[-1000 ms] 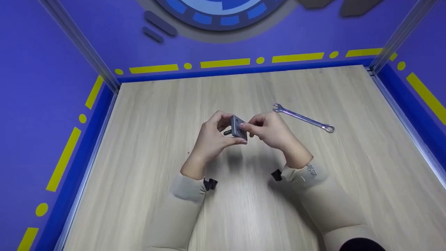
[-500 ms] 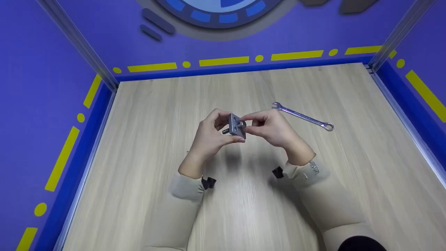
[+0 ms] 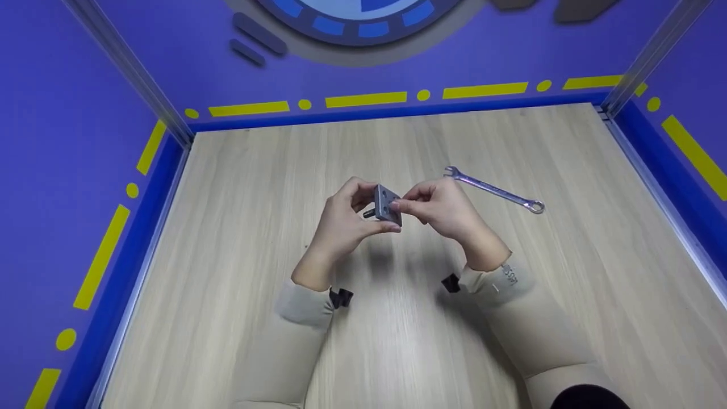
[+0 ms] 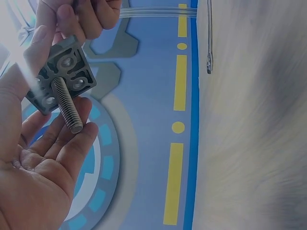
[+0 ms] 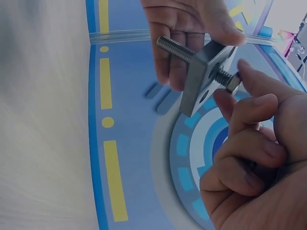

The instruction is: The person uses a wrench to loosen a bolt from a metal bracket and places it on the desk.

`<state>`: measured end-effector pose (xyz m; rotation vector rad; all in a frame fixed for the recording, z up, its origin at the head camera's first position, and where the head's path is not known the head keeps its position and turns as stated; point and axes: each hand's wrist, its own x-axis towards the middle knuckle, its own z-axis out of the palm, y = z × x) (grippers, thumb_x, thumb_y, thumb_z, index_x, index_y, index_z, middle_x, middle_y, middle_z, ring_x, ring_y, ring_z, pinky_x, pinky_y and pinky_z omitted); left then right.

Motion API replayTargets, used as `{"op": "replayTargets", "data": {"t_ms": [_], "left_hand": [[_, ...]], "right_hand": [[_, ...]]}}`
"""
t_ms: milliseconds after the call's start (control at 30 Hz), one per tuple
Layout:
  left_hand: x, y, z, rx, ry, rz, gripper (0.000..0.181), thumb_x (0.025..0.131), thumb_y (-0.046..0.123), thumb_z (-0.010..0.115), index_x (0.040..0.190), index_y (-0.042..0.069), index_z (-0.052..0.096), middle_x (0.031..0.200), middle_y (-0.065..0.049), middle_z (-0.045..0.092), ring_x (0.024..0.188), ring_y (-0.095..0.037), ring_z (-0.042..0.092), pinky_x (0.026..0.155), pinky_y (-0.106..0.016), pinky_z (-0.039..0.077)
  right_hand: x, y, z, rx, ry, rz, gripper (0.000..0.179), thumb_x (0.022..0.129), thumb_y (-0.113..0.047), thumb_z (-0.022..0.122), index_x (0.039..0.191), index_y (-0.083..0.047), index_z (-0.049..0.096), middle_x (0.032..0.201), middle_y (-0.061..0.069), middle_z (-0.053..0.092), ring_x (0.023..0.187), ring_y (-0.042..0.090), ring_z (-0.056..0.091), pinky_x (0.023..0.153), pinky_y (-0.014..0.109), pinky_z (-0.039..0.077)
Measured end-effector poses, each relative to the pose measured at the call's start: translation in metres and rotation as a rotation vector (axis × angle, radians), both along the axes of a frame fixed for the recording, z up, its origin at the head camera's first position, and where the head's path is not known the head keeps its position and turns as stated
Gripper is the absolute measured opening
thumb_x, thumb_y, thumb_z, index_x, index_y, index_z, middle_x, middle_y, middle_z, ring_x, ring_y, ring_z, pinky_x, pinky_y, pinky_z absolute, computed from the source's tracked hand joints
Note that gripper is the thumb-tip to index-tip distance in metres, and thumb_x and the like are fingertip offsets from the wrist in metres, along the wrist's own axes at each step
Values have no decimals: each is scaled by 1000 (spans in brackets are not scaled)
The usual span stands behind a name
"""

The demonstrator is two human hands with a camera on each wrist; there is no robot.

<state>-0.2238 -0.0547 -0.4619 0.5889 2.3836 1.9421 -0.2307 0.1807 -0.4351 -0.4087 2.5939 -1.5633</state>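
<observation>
In the head view, the right hand hides the bolt head; the top edge cuts the round emblem; sleeve lettering blurs illegibly.

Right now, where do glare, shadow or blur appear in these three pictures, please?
Head view: soft shadow on the table below the metal plate; left wrist view: white glare at upper left, spilling over the left hand; right wrist view: overbright upper-right corner, table at left blurred.

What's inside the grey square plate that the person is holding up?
A threaded bolt passes through the plate: its head is out by the right hand, its long threaded end out the opposite side. The stretch inside is hidden by the plate.
</observation>
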Motion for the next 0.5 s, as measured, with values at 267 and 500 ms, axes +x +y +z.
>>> {"op": "replayTargets", "data": {"t_ms": [267, 500], "left_hand": [[-2, 0, -1, 20, 14, -9, 71, 75, 19, 109, 133, 13, 69, 128, -1, 79, 126, -16, 77, 123, -25, 58], [-1, -1, -1, 19, 21, -5, 71, 75, 20, 109, 133, 13, 69, 129, -2, 80, 127, -16, 77, 123, -25, 58]], "right_hand": [[-1, 7, -1, -57, 60, 103, 24, 99, -8, 86, 124, -6, 87, 63, -6, 56, 55, 5, 46, 46, 17, 32], [-2, 8, 1, -73, 52, 123, 35, 97, -10, 89, 131, -5, 84, 62, -7, 54, 55, 5, 44, 47, 18, 32]]}}
